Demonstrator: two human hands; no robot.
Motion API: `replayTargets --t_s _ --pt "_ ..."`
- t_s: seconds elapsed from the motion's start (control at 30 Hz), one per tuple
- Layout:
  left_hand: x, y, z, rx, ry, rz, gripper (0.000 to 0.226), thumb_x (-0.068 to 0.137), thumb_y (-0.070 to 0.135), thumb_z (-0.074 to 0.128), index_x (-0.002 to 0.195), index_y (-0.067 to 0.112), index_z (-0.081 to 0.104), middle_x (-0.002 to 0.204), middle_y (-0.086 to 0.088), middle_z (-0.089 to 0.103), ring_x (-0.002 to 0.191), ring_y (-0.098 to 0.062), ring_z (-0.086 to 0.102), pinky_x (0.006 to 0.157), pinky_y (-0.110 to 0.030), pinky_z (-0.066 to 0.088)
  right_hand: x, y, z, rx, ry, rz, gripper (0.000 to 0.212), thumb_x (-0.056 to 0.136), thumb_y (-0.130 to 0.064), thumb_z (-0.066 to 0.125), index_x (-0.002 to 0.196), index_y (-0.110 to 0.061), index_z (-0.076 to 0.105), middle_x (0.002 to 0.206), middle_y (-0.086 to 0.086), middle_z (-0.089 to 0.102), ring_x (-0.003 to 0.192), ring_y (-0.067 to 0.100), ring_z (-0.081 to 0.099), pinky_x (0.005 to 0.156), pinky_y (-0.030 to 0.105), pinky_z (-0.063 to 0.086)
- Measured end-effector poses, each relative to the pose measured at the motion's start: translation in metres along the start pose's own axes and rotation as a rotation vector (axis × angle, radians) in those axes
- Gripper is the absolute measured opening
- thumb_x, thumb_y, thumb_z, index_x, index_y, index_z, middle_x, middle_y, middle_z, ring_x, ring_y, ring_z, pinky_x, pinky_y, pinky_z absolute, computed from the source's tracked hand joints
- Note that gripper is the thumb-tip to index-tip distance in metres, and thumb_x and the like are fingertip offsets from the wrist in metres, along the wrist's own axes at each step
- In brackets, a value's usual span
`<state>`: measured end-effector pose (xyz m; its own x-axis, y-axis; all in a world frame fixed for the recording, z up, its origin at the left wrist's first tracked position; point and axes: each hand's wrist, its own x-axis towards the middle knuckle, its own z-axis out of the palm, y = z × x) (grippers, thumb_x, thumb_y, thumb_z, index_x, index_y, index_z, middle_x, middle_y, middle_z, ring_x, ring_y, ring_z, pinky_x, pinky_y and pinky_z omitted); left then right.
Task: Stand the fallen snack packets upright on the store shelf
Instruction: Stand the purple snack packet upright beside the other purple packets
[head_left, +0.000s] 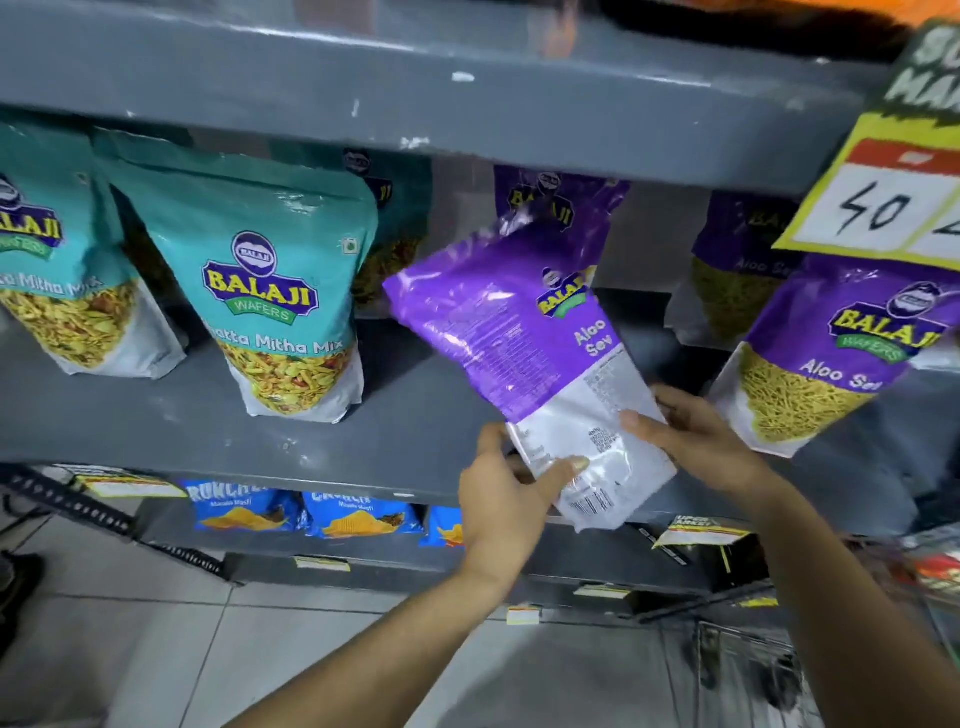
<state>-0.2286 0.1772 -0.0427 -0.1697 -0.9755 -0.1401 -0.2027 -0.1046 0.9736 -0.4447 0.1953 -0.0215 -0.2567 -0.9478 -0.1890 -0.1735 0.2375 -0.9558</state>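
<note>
Here we grip the purple packet (524, 332) by its white bottom end with our left hand (501, 499) and right hand (698, 441), tilted leftward above the grey shelf (322, 436), between teal packet (275, 312) and another purple one (836, 358).

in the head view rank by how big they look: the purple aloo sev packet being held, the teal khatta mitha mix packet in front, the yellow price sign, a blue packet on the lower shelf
1. Held purple packet and teal packet: alike, and the held one is nearer the camera, so unranked.
2. Yellow price sign, cut by the frame edge.
3. Blue packet, partly hidden.

The price sign (893, 192) is cut off, reading perhaps "40".
</note>
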Motion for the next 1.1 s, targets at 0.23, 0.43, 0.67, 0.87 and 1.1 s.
replayTargets --t_s 0.23,0.43,0.67,0.87,1.1 --pt "0.069 0.013 -0.036 0.231 -0.075 0.308 0.051 0.064 0.038 0.086 0.099 0.023 0.052 0.088 0.003 0.08 0.079 -0.012 0.076 0.076 -0.041 0.059 0.025 -0.008 0.019 -0.011 0.069 -0.114 0.047 0.08 0.013 0.068 0.123 0.007 0.049 0.092 -0.014 0.072 0.077 -0.01 0.069 0.071 0.009 0.051" --pt "0.115 -0.006 -0.049 0.303 -0.118 0.365 0.052 0.063 0.041 0.08 0.103 0.026 0.05 0.096 -0.002 0.078 0.084 -0.023 0.075 0.078 -0.045 0.059 0.041 0.011 0.05 0.016 0.157 -0.111 0.053 0.074 0.002 0.079 0.12 -0.002 0.054 0.109 0.001 0.074 0.094 0.002 0.071 0.08 0.017 0.053" --pt "0.113 -0.035 -0.048 0.324 -0.005 0.071 0.04 0.073 0.054 0.074 0.073 0.014 0.07 0.061 0.001 0.071 0.064 -0.018 0.071 0.07 -0.034 0.058 0.044 0.013 0.055 0.304 0.148 -0.004 0.032 0.081 -0.018 0.047 0.108 -0.018 0.064 0.106 0.003 0.07 0.097 0.017 0.064 0.093 0.033 0.049" --pt "0.1 -0.03 -0.043 0.198 -0.098 0.111 0.038 0.076 0.015 0.083 0.109 0.004 0.066 0.104 -0.004 0.07 0.088 -0.009 0.067 0.081 -0.005 0.049 0.057 0.002 0.066 0.217 0.207 0.106 0.031 0.097 -0.039 0.037 0.092 -0.023 0.063 0.085 0.001 0.065 0.063 0.011 0.057 0.068 0.028 0.049" --pt "0.092 -0.025 -0.035 0.314 -0.338 0.222 0.106 0.05 0.042 0.094 0.14 0.02 0.043 0.142 0.003 0.037 0.126 -0.003 0.045 0.109 -0.024 0.039 0.056 0.012 0.076 0.095 0.251 0.049 0.023 0.097 -0.018 0.051 0.077 -0.022 0.062 0.077 0.001 0.065 0.073 0.014 0.056 0.071 0.031 0.05"
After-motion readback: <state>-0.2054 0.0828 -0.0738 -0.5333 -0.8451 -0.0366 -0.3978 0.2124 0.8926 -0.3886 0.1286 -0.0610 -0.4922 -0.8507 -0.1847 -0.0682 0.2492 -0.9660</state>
